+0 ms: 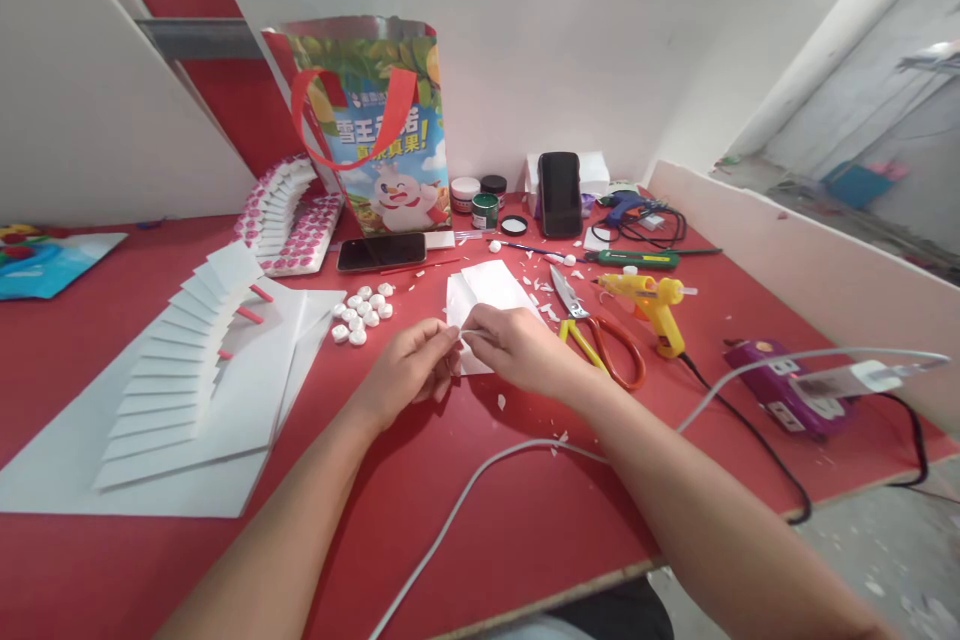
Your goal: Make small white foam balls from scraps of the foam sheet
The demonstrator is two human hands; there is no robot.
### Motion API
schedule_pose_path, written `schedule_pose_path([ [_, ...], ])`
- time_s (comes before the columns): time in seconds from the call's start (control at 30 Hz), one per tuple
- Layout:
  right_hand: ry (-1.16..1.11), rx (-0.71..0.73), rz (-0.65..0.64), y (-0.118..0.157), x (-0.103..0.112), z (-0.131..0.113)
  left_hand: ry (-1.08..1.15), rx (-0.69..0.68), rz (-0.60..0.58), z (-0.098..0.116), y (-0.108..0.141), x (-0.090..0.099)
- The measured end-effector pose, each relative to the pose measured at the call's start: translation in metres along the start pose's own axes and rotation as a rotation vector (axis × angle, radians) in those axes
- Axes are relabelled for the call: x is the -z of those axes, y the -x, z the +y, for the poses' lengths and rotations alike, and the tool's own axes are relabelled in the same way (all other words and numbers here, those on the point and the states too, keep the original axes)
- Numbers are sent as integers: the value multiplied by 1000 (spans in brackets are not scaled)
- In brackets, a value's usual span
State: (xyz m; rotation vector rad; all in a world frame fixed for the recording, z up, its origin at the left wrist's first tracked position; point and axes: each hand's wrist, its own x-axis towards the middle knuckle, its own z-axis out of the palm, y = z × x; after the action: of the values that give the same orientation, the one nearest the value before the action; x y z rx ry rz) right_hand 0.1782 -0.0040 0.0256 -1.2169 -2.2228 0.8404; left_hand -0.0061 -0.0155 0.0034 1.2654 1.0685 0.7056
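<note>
The left hand (416, 360) and the right hand (517, 345) pinch close together, with a small white strip (470, 332) between their fingertips, just over the white paper (495, 285) on the red surface (525, 520). The strip looks thin, so it might bend or rip if they pull too hard. The right arm (675, 480) lies across a white cord (541, 441), near the scissors (576, 305), so a quick swing could tug or bump them.

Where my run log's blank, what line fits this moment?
Left hand, right hand: holding thin white piece | beneath: white paper | nearby: scissors
</note>
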Motion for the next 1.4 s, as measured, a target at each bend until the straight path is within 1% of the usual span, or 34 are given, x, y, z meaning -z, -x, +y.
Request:
schedule_pose_path([
  [0.07,39,13,-30,1,1,-2,-104,-36,-10,0,2,1],
  [0.17,79,-15,-75,2,3,-6,-374,-144,11,0,5,3],
  [0.27,107,-56,-105,2,4,-9,-608,-224,32,-1,6,3],
  [0.37,104,-130,-116,1,3,-11,-813,-355,55,-5,4,2],
  [0.43,57,-192,-96,0,0,-11,-903,-457,82,-6,4,1],
  [0.5,9,-201,-50,1,-1,-11,-884,-501,118,-5,4,0],
  [0.57,10,-125,-8,2,-1,-10,-735,-446,149,-2,6,-1],
  [0.63,65,-3,12,3,1,-9,-458,-297,122,2,7,-2],
  [0.7,131,115,5,5,2,-8,-113,-85,4,6,7,-2],
  [0.77,181,199,-5,5,3,-6,174,105,-121,7,5,-1],
  [0.83,212,254,-11,5,3,-4,337,203,-167,6,3,-1],
  [0.9,251,275,-7,5,2,-3,399,225,-153,5,2,0],
  [1.03,336,239,-31,5,0,-2,373,183,-114,4,4,-1],
  [1.13,320,163,-76,6,2,-4,255,113,-92,4,5,-1],
  [1.23,251,69,-106,6,5,-6,5,15,-58,3,6,-2],
  [1.3,202,35,-121,6,6,-7,-188,-60,-24,3,7,-3],
  [1.4,153,16,-85,4,5,-8,-427,-178,35,2,8,-5],
])
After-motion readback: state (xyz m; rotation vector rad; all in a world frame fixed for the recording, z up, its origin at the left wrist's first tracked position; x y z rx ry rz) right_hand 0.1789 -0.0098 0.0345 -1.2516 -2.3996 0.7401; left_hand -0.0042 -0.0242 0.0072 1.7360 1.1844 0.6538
